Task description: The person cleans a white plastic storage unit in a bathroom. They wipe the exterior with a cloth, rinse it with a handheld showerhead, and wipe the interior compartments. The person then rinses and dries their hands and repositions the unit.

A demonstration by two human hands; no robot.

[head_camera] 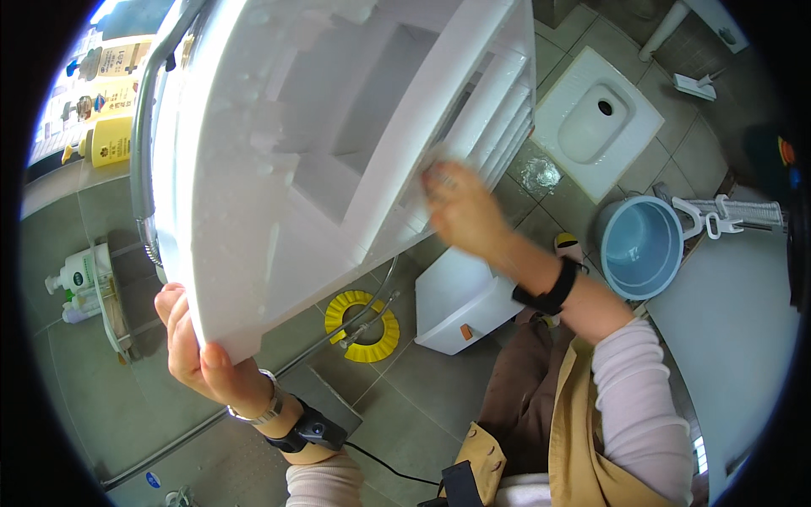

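A large white plastic cabinet frame [234, 222] is tilted up before me, its hollow inside and slatted part facing me. My left hand [212, 364] grips its lower left edge, with the thumb on the near side and the fingers behind. My right hand [466, 209] is at the rail beside the slats [497, 130], its fingers bent and blurred by motion. Whether something small is in those fingers is too blurred to tell. Wet drops show on the white plastic. Below my right forearm, a white plastic drawer [443, 301] with an orange-brown tab rests on the floor.
A squat toilet [640, 108] is set in the tiled floor at upper right. Near it stands a blue bucket [608, 253]. A yellow shampoo visor [336, 317] and a hose lie below the cabinet. Pump bottles [113, 141] and a metal shower pipe [140, 139] are at left.
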